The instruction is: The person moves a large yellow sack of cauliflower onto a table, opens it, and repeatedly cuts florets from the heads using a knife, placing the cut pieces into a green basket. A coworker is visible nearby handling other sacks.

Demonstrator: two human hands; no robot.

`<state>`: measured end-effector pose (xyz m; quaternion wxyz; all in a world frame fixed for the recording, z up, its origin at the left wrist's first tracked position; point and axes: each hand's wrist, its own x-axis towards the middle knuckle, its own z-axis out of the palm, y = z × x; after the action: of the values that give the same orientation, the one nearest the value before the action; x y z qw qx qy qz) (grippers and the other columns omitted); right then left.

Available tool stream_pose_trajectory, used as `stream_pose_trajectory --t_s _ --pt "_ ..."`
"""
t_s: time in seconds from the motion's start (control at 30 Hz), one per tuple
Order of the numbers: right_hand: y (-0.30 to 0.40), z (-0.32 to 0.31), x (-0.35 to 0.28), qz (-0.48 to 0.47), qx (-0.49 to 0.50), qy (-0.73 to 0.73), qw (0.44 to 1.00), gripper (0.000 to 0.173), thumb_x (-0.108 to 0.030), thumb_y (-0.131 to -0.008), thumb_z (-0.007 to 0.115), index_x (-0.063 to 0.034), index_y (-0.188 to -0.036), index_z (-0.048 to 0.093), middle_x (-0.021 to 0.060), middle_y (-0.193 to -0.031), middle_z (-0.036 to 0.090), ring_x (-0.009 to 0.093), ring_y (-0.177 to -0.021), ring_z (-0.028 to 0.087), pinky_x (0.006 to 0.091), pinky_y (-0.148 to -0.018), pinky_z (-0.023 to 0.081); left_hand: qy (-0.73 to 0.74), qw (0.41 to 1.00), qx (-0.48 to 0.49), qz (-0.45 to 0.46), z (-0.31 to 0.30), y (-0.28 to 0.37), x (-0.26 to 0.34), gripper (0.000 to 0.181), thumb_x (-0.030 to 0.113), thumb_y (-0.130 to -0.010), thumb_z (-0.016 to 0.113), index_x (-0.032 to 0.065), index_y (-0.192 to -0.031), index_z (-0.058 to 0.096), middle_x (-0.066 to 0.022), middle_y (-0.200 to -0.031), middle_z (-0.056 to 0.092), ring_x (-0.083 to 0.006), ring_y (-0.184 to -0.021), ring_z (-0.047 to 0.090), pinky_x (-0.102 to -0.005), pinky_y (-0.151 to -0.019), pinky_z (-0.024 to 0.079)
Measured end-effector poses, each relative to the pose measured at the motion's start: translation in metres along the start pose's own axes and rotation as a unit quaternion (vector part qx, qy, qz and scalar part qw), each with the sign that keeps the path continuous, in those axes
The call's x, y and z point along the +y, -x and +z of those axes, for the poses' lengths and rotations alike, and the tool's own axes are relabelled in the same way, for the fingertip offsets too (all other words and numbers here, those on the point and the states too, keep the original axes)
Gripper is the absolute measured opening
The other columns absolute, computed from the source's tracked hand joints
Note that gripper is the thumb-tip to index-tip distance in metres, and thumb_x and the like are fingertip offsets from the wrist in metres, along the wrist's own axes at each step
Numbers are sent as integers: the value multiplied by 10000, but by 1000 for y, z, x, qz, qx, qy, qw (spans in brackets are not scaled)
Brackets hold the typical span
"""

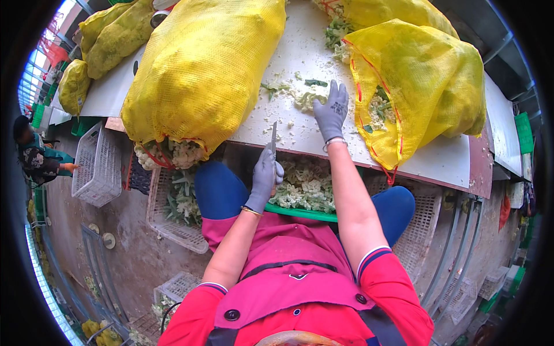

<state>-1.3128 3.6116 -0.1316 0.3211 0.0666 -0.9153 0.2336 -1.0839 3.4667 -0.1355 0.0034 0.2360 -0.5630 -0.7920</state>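
My left hand (262,175), in a grey glove, is closed around a knife (274,135) whose blade points up, away from me, at the table's edge. My right hand (333,110), gloved alike, reaches over the white tabletop (259,125) with its fingers extended, beside a cauliflower piece (309,98). Whether it touches that piece is hard to tell. A cut green leaf (316,82) and many white crumbs lie around. Cauliflower florets (305,190) fill a green-rimmed container (303,213) at my lap, below the table's edge.
A full yellow mesh sack (203,73) of cauliflower lies on the left, an open one (424,82) on the right. White plastic crates (99,164) stand on the floor, one with leaves (184,199) by my left knee. A person (37,151) is at the far left.
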Motion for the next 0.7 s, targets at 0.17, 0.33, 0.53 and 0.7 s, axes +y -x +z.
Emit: stream_pose_trajectory --t_s 0.17,0.33,0.53,0.7 --pt "-23 -2 12 100 -372 -21 923 1017 -504 -631 775 -71 -1474 405 234 -1238 589 411 -1179 546 431 -1040 433 -11 1000 -1 -8 2 -6 -1 551 375 -1086 368 96 -1556 306 -18 -611 535 -94 -442 460 -243 -425 414" --pt "18 -12 19 58 -266 -186 944 808 -386 -662 781 1 -1316 507 242 -1263 587 356 -1187 566 409 -1007 460 -2 999 -34 18 7 -16 12 461 361 -1086 367 52 -1415 462 -22 -625 543 -85 -453 455 -232 -443 403" --pt "50 -103 1 176 -319 -389 846 699 -235 -686 765 18 -1284 507 161 -1106 648 217 -996 638 325 -871 518 -141 984 -103 45 35 -21 39 408 376 -1076 374 41 -1121 601 -18 -613 545 -89 -468 477 -232 -461 399" --pt "91 -113 30 186 -297 -306 885 714 -250 -677 779 14 -1284 511 187 -1114 648 252 -1027 647 342 -876 521 -154 973 -161 -62 50 -39 6 431 402 -1074 357 50 -1004 595 -31 -585 546 -119 -434 474 -278 -422 396"
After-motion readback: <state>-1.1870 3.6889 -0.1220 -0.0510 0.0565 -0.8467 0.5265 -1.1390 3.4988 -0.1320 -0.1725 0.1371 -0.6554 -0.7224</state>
